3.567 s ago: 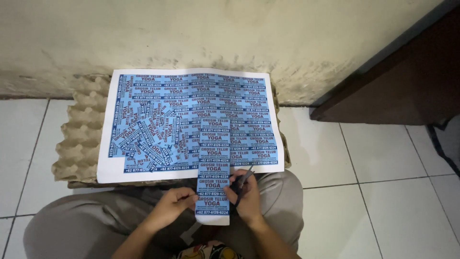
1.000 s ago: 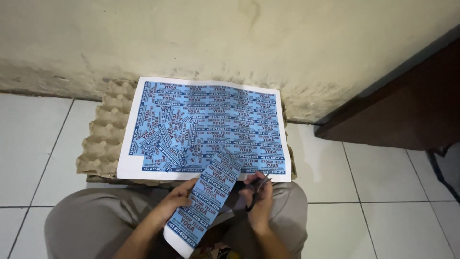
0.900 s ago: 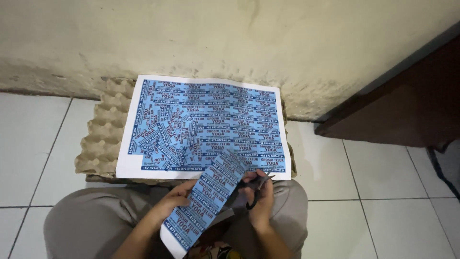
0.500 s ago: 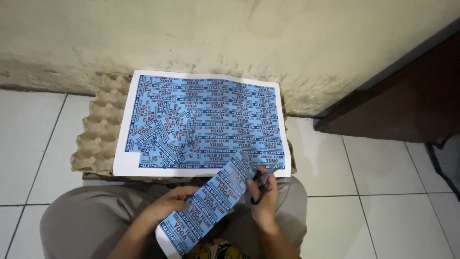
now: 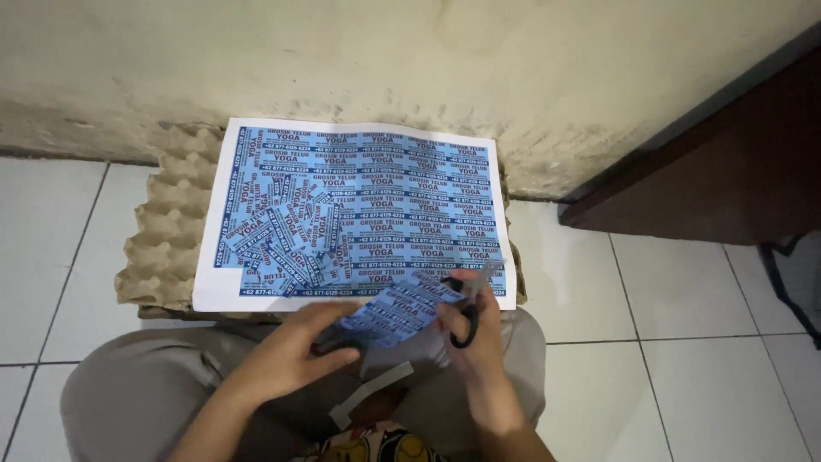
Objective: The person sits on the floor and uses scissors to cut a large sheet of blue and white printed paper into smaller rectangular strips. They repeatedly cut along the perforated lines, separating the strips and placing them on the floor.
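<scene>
- White floor tiles [image 5: 701, 342] and a stained plaster wall [image 5: 410, 51] frame the scene; a dark wooden door panel [image 5: 727, 171] stands at 2 o'clock.
- Label strip [image 5: 389, 308]: a narrow blue printed strip, held over the lap between both hands, lying nearly level with its far end pointing toward 2 o'clock. Half a second earlier it hung longer and steeper, reaching down toward 7 o'clock; it now shows shorter and is drawn up to the blades, which suggests, as a judgement, that cutting along the strip is under way.
- Left hand [image 5: 286, 355]: fingers loosely curled, thumb and fingertips pinching the strip's near end at 8 o'clock of the strip.
- Right hand [image 5: 479, 334]: fingers closed through the loops of the black-handled scissors [image 5: 469, 299], which meet the strip's far end at its 3 o'clock; how far the blades stand apart cannot be told.
- White offcut [image 5: 369, 393]: a thin pale sliver lying on the lap at 6 o'clock of the strip.
- Printed sheet [image 5: 359, 205]: a large blue label sheet at 12 o'clock, its lower left corner notched, with loose cut labels [image 5: 282, 231] heaped on its left half.
- Egg tray [image 5: 162, 231]: grey pulp carton under the sheet, showing at 9 o'clock.
- Grey trousers [image 5: 145, 393]: the seated person's knees, at 7 and 5 o'clock.
</scene>
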